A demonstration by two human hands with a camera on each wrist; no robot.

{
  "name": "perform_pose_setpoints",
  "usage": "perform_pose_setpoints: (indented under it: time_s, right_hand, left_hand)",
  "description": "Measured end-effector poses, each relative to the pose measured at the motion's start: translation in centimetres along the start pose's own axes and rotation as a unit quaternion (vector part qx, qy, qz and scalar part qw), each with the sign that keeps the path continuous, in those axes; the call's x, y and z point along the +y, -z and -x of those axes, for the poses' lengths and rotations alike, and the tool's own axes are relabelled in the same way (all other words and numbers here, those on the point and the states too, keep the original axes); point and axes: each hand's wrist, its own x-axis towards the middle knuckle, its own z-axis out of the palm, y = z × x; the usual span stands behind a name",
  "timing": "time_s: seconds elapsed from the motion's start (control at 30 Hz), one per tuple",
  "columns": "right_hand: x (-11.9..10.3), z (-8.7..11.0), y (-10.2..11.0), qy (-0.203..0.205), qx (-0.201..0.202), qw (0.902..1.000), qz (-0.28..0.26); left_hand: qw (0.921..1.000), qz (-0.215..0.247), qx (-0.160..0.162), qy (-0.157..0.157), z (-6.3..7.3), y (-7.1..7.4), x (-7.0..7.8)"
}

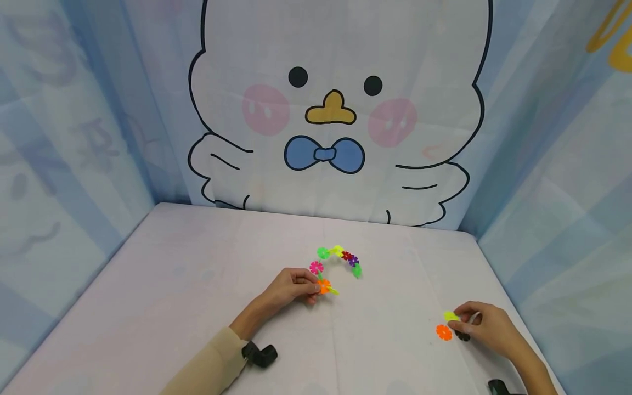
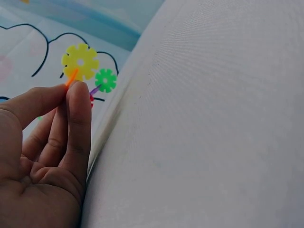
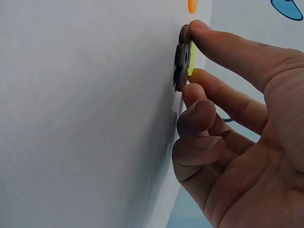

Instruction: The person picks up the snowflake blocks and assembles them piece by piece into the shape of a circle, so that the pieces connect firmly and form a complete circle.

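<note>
Between thumb and fingertips, my left hand (image 1: pixel 293 286) pinches an orange notched plastic disc (image 1: pixel 324 286) in a curved chain of such discs. A yellow disc (image 2: pixel 80 61) joins the orange one's edge in the left wrist view. From there the chain bends through a pink disc (image 1: pixel 316 267), a green disc (image 1: pixel 323 253), yellow, red and purple ones to a green end disc (image 1: pixel 357 270). At the right, my right hand (image 1: pixel 489 323) has thumb and index finger at the edges of a loose yellow disc (image 1: pixel 450 316). A black disc (image 3: pixel 183 59) lies beside it, partly under the hand.
A loose orange disc (image 1: pixel 444 332) lies just left of the black one. The white-covered table (image 1: pixel 148 307) ends at a printed cloth backdrop (image 1: pixel 336 186), with cloth on both sides. A black wrist device (image 1: pixel 260 354) sits at the left sleeve.
</note>
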Motion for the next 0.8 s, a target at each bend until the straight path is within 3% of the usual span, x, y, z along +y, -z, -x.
perform_pose_setpoints:
  time_s: [0.23,0.53,0.67,0.8]
  right_hand:
    - [-0.4,-0.3,-0.1,-0.011,0.005,0.9999,-0.01]
    - [-1.3,-0.7,0.0,0.0,0.034,0.9992,-0.02]
    - [-2.1,-1.1,-0.2,-0.006,0.014,0.9963,-0.085]
    - [-3.0,-1.6,-0.7,0.0,-0.017,0.9839,-0.178]
  left_hand:
    - [1.0,-0.006,0.002,0.003,-0.1,0.1,-0.1]
    - [0.9998,0.019,0.004,0.01,-0.2,0.2,-0.2]
    - [0.9999,0.013,0.004,0.003,-0.2,0.1,-0.2]
    - [1.0,0.008,0.003,0.0,-0.2,0.1,-0.2]
